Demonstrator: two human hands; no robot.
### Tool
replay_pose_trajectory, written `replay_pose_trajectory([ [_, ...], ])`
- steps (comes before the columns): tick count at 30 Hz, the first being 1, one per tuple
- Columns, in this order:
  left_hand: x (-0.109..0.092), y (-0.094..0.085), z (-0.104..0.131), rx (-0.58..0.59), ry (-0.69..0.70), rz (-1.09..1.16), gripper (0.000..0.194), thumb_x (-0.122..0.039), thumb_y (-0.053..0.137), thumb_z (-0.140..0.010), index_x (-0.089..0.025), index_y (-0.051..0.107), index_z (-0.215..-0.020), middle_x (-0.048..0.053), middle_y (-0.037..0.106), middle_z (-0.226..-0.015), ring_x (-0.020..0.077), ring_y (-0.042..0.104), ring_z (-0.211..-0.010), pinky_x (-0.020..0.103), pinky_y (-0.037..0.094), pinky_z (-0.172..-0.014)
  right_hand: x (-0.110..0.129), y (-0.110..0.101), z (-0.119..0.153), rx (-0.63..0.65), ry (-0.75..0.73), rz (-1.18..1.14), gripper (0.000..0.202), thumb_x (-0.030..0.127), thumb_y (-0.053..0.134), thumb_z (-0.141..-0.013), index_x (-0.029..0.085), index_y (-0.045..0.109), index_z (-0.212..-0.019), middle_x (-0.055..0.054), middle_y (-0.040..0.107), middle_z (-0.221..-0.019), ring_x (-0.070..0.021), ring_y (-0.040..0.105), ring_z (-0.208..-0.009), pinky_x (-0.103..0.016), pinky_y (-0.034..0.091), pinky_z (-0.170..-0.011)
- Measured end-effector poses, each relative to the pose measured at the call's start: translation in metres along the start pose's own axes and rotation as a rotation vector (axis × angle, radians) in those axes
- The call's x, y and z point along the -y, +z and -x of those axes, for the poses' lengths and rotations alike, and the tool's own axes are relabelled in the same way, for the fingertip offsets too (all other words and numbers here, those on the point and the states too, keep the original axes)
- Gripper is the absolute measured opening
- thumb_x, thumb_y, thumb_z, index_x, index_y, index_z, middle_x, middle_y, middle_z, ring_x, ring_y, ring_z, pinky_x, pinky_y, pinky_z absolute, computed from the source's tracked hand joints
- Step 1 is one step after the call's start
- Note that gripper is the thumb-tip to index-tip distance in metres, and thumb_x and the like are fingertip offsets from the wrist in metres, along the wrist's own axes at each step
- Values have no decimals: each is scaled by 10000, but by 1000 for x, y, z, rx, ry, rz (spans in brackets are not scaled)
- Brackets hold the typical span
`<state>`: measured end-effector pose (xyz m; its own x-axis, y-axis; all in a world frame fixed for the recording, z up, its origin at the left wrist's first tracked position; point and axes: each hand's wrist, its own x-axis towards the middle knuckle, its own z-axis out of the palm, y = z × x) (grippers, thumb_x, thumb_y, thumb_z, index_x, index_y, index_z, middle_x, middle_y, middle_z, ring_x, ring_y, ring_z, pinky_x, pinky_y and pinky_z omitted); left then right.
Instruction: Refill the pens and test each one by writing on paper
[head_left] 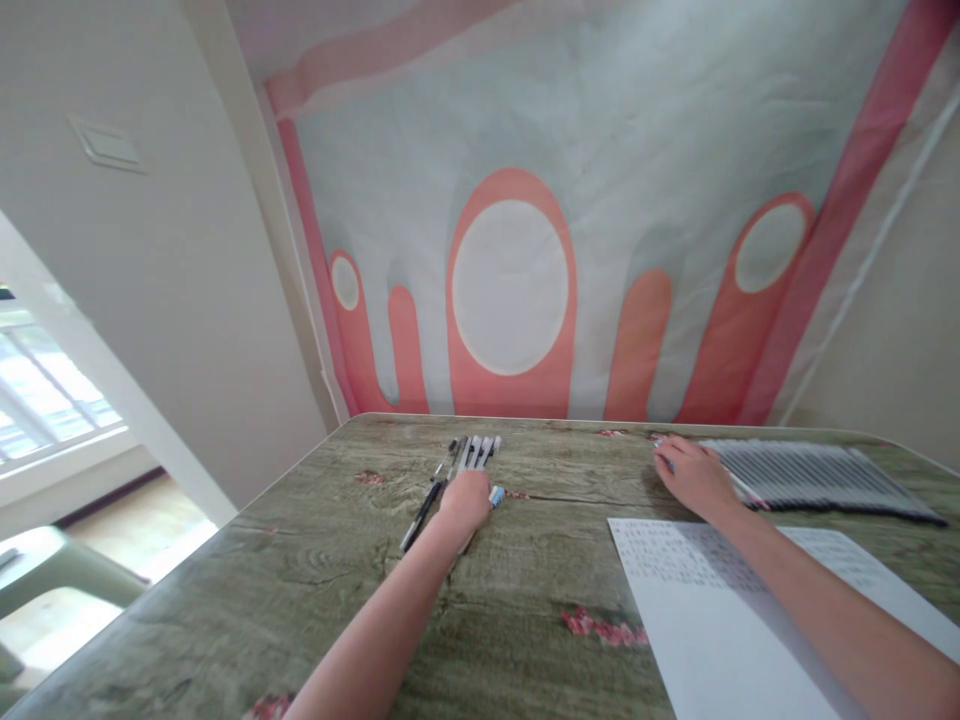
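Note:
On the left part of the table, my left hand [466,502] rests over a group of several pens [477,453], its fingers mostly hidden behind the back of the hand. A light-blue-ended item [496,496] shows at its right side. One black pen [421,516] lies just left of the hand. My right hand [694,474] is closed around a thin pen [739,485] near the left end of a long row of grey pens with dark tips [821,478]. Below the right hand and forearm lies a sheet of paper with writing [652,590].
The wood-patterned table [300,580] has pink flower prints and ends at a wall hanging [510,390] with red and white shapes. A pale green chair [64,570] stands on the floor at the left, near a window.

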<state>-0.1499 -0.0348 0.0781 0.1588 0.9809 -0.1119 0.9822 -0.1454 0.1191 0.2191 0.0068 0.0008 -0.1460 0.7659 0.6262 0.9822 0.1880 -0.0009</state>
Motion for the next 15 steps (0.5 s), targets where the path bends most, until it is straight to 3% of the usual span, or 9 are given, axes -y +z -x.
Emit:
replay_pose_trajectory([
  [4,-12,8,-6,10,18,-3,231,-205,508,-707,-141,672,-857,139,661,-893,246,597,-885,289,426,-772,23,-15,-9,61,-60,-153,222,221,389,-806,174,601,-850,-71,598,-933,-187,543,-865,-307,382,-774],
  [11,-27,18,-24,-18,108,15,201,-217,553,-668,-140,678,-807,116,671,-836,222,604,-831,268,425,-730,92,-26,-15,360,-237,-519,217,236,447,-794,193,602,-939,-56,608,-929,-169,565,-830,-283,413,-762],
  [15,-38,23,-28,-38,159,69,200,-219,549,-658,-148,678,-794,102,673,-794,203,606,-787,254,420,-699,131,-23,-18,368,-330,-600,278,201,470,-790,186,567,-1049,-76,597,-1002,-193,527,-954,-315,385,-846],
])
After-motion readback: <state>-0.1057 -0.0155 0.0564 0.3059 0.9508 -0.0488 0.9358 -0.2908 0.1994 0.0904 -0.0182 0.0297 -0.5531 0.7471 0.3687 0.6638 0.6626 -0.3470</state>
